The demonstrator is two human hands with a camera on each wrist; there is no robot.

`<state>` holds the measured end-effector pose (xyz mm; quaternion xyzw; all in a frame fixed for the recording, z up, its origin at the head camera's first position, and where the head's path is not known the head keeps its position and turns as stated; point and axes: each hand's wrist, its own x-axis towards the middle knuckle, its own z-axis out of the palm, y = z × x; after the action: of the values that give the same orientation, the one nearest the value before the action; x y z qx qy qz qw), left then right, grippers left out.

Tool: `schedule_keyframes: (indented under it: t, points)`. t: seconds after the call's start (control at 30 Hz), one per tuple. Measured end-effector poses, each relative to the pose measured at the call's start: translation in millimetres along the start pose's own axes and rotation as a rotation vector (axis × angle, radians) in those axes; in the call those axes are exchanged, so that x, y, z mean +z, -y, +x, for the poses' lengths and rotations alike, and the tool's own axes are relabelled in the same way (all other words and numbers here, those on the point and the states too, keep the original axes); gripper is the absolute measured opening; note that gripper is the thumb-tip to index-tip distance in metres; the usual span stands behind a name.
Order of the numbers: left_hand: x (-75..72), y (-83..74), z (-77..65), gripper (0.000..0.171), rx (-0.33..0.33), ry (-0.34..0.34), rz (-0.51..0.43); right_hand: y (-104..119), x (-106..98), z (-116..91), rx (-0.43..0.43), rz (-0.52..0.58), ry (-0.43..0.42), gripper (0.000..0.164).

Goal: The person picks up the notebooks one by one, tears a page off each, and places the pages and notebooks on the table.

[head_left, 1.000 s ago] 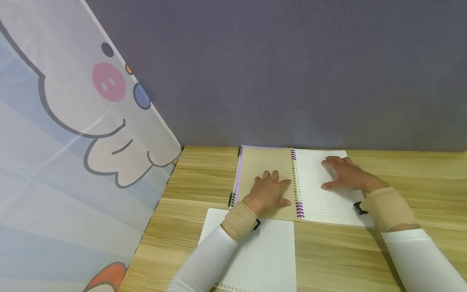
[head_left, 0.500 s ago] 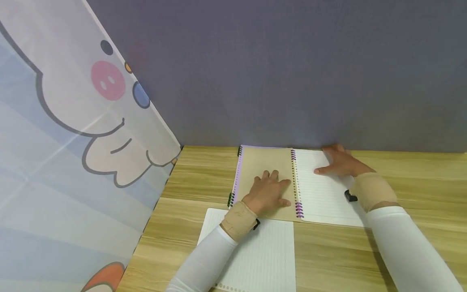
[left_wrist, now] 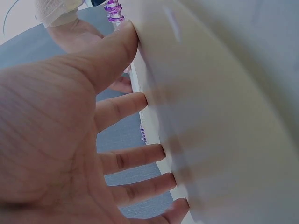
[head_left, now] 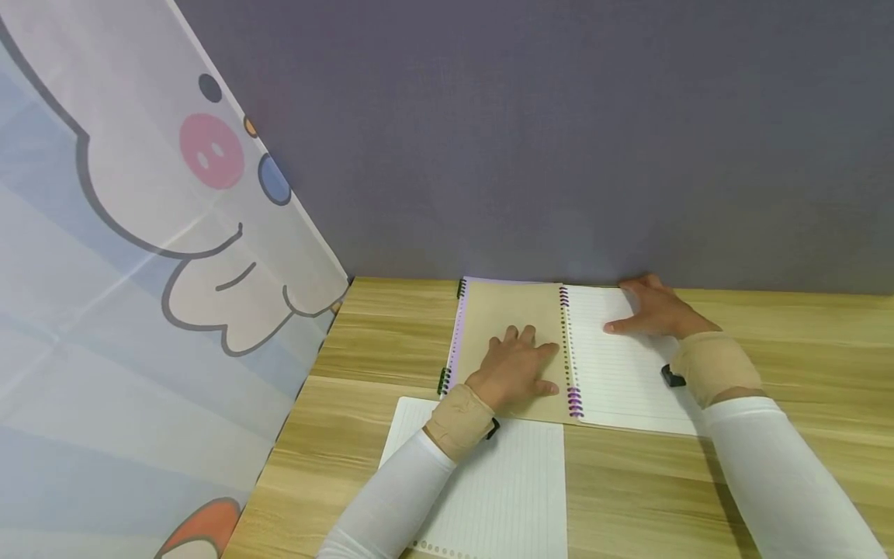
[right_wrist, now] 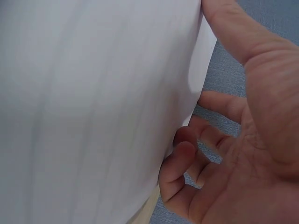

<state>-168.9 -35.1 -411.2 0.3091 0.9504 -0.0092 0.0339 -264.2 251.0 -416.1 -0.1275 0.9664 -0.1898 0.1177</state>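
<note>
A spiral notebook lies spread on the table, with a tan cover (head_left: 513, 304) at left and a white lined page (head_left: 628, 392) at right, joined by purple coils (head_left: 575, 401). My left hand (head_left: 513, 371) rests on the tan cover, fingers spread; in the left wrist view its thumb and fingertips touch that surface. My right hand (head_left: 656, 312) is at the far right part of the lined page. The right wrist view shows its thumb on the paper (right_wrist: 93, 93) and its fingers at the edge, some bent. Nothing is plainly pinched.
Beneath the tan cover shows a lilac-edged notebook (head_left: 455, 341) with green coils (head_left: 444, 380). A lined sheet with punched holes (head_left: 517, 489) lies nearer, partly under my left forearm. A grey panel (head_left: 559, 155) stands behind the wooden table (head_left: 377, 326); a cartoon-printed cloth (head_left: 126, 326) hangs at left.
My right hand has moved left and away from me, from over the middle of the lined page to its far edge, then stayed there. My left hand has kept its place.
</note>
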Motion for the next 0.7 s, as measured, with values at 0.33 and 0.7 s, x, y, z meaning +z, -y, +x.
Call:
schedule_keyframes:
  t: [0.33, 0.7]
  points:
    - [-0.5, 0.1, 0.9, 0.063, -0.003, 0.003, -0.001, 4.9, -0.3, -2.3, 0.007, -0.047, -0.028, 0.112]
    - [1.2, 0.2, 1.6, 0.062, -0.003, 0.002, -0.002, 3.0, -2.1, -0.5, 0.028, -0.040, 0.002, 0.114]
